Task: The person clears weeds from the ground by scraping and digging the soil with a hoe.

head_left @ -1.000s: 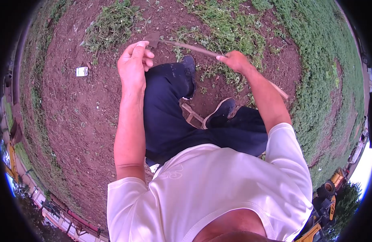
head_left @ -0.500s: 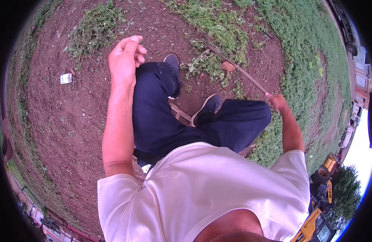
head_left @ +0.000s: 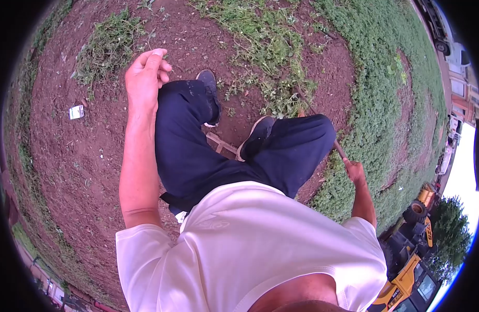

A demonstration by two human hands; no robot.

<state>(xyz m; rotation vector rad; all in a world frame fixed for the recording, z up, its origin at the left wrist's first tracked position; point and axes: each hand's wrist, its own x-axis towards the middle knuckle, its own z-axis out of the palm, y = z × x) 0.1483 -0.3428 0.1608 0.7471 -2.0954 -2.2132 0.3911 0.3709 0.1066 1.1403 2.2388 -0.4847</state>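
Note:
My left hand (head_left: 146,75) is raised beside my left knee, its thumb pressed to the curled fingers. Whatever may be in that pinch is too small to make out. On the other side, my right hand (head_left: 355,170) grips the near end of a long thin wooden handle (head_left: 339,150). The handle runs under my right knee, which hides its middle, and its far end reaches the loose green weeds (head_left: 281,101). I cannot make out what is at that end. Between my legs part of a small wooden stool (head_left: 221,144) shows.
A heap of pulled weeds (head_left: 109,47) lies ahead on the left. On the brown soil is a small white packet (head_left: 76,112). Low green plants (head_left: 374,88) grow thickly to the right. A yellow loader (head_left: 405,281) and parked vehicles stand farther off.
My right hand has drawn back toward my body, pulling the handle with it, so my knee now covers part of it. My left hand keeps its pinch. The whole view has shifted slightly.

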